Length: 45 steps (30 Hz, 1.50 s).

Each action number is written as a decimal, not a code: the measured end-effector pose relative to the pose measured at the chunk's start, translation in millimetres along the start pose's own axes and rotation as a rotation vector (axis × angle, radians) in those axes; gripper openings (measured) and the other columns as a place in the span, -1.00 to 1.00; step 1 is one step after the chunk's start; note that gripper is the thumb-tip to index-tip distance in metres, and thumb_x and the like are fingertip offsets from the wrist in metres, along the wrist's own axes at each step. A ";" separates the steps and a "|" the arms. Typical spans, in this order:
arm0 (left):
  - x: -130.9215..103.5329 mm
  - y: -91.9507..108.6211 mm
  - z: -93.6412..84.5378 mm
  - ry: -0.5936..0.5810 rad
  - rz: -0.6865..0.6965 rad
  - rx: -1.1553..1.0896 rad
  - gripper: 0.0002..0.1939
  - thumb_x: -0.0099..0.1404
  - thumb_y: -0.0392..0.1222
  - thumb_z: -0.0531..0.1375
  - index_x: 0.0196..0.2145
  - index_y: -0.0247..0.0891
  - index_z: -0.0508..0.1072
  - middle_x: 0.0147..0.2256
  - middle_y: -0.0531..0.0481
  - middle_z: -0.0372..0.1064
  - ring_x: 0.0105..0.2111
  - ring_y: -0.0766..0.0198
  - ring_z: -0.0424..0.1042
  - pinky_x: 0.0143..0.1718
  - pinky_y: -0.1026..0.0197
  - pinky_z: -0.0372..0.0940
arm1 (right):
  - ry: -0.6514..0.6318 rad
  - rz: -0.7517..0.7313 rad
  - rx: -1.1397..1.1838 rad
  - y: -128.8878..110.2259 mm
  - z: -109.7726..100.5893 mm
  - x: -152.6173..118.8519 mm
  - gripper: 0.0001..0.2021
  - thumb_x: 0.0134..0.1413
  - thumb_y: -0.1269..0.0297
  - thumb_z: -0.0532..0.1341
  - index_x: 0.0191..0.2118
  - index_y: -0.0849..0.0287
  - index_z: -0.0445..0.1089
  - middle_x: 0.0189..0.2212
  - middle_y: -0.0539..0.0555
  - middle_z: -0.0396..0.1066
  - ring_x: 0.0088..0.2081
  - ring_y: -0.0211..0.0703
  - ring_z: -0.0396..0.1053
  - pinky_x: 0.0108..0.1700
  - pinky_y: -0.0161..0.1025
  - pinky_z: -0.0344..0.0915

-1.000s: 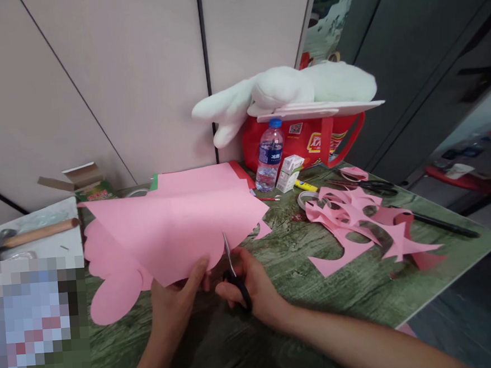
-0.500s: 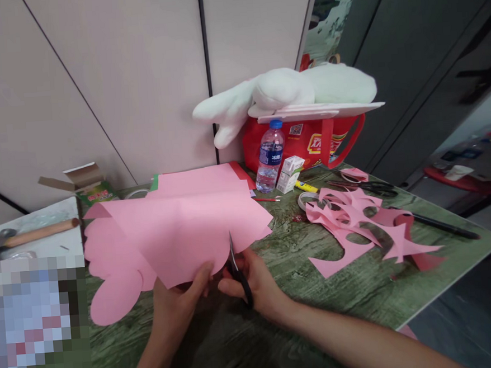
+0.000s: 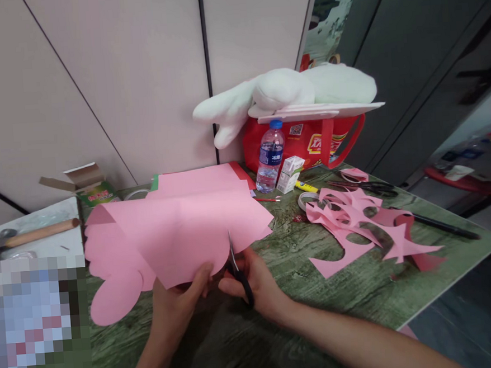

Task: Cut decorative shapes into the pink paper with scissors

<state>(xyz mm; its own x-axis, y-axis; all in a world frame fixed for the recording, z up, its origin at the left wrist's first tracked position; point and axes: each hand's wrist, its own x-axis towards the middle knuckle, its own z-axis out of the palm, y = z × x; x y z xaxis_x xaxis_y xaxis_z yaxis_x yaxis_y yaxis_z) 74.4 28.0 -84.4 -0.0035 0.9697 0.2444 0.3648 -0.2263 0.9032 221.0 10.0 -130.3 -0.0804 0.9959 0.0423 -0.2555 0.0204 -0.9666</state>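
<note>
A large pink paper sheet (image 3: 181,227) is pinched at its lower edge by my left hand (image 3: 180,300), thumb on top and fingers mostly hidden beneath. My right hand (image 3: 256,284) grips black-handled scissors (image 3: 240,277), whose blades meet the sheet at a curved cut near its lower right part. Rounded pink paper pieces (image 3: 116,296) lie to the left, partly under the sheet. More pink paper (image 3: 203,179) rests behind it. Pink offcuts (image 3: 342,250) with curved cutouts are spread to the right of my hands.
Behind stand a water bottle (image 3: 270,157), a small white box (image 3: 290,174) and a red bag (image 3: 301,141) under a white plush toy (image 3: 281,89). A hammer (image 3: 42,232) lies left. Tape (image 3: 308,201), other scissors (image 3: 380,187) and a black rod (image 3: 441,223) lie right.
The sheet's upper left corner has shifted slightly. Both hands and the scissors stay almost in the same place.
</note>
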 end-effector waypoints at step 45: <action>4.5 -7.5 -1.8 0.050 0.008 -0.057 -0.59 0.09 -0.05 0.26 -0.79 -0.26 0.33 -0.78 0.06 0.31 -0.75 0.38 0.29 -0.72 0.38 0.20 | 0.000 0.061 -0.004 -3.0 2.7 1.3 -0.43 -0.26 0.09 0.39 -0.15 0.17 0.15 -0.70 -0.20 0.24 -0.73 -0.38 0.11 -0.69 -0.41 -0.04</action>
<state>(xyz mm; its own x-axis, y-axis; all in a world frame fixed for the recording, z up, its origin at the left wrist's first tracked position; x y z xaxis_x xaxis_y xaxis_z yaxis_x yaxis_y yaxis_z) 69.9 33.9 -89.5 -0.0472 0.9623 0.2680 0.3118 -0.2407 0.9192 219.0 11.0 -126.7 -0.0959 0.9952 -0.0172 -0.2467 -0.0405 -0.9682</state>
